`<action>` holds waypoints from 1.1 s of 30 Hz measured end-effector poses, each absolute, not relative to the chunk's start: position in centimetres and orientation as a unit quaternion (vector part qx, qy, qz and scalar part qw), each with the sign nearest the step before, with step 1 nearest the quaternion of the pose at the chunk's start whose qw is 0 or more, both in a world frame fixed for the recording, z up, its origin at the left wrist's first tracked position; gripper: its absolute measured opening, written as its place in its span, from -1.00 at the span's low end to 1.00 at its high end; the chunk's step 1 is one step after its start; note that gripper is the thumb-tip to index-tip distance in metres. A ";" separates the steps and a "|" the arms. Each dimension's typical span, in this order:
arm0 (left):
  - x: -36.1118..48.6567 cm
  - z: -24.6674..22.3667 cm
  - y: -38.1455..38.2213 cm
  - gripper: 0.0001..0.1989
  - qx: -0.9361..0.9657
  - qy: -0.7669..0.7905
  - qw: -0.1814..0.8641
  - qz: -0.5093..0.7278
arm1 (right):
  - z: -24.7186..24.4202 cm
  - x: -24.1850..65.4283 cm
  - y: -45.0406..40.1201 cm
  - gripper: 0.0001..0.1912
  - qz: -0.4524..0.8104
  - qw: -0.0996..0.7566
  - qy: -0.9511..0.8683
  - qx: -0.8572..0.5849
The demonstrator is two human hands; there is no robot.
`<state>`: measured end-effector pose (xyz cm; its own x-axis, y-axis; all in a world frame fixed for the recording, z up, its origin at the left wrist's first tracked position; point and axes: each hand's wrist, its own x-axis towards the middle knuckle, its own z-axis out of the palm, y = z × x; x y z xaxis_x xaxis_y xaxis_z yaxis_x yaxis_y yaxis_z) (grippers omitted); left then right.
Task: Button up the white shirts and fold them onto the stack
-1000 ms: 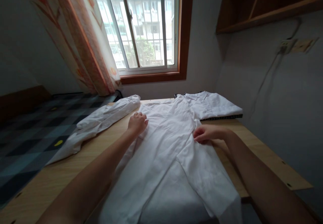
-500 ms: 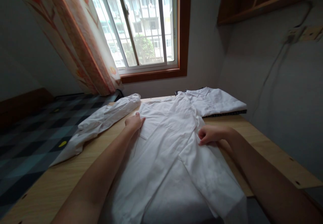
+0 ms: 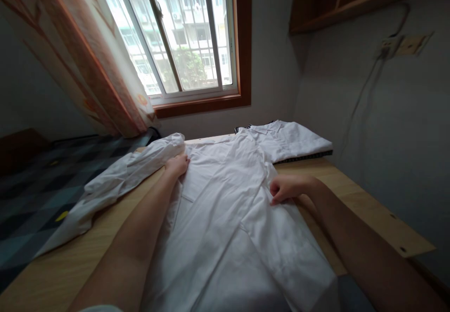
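Note:
A white shirt (image 3: pixel 214 199) lies spread over the wooden board, its near part reaching the bottom of the view. One sleeve (image 3: pixel 119 173) stretches out to the left, and the other lies folded over the shirt's body. At the shirt's left edge, close to where that sleeve joins, my left hand (image 3: pixel 178 164) is closed on the cloth. My right hand (image 3: pixel 284 187) pinches the shirt's right edge, with its fingers curled.
Folded white clothing (image 3: pixel 293 140) rests on dark patterned fabric at the board's back right. The wooden board (image 3: pixel 351 199) extends right. A checked bed (image 3: pixel 31 199) lies left, a curtain (image 3: pixel 77 44) and window behind, a shelf (image 3: pixel 330 16) upper right.
The view has turned slightly, so most things sit further left. My left hand has moved a little toward the outstretched sleeve; my right hand still holds the right edge.

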<state>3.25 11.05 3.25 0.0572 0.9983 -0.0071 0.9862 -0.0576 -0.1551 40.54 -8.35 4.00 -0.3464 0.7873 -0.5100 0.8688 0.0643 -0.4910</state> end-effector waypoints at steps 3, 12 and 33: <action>3.0 3.5 11.5 -0.54 -0.727 -0.682 0.053 0.057 | 4.1 40.5 -8.3 -0.74 -0.376 0.065 0.724 0.574; 2.0 4.3 11.8 -0.54 -0.707 -0.705 0.057 0.017 | 4.3 40.3 -8.5 -0.74 -0.390 0.048 0.703 0.593; 7.6 0.8 -3.8 -0.54 -0.874 -0.455 0.050 -0.163 | 5.5 40.2 -9.3 -0.48 -0.395 0.126 0.726 0.548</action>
<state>7.59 -3.81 0.83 0.5320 0.7795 0.3306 0.8121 -0.5803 0.0615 40.16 -9.31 5.52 -0.3673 0.6964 -0.6166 0.8960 0.0873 -0.4353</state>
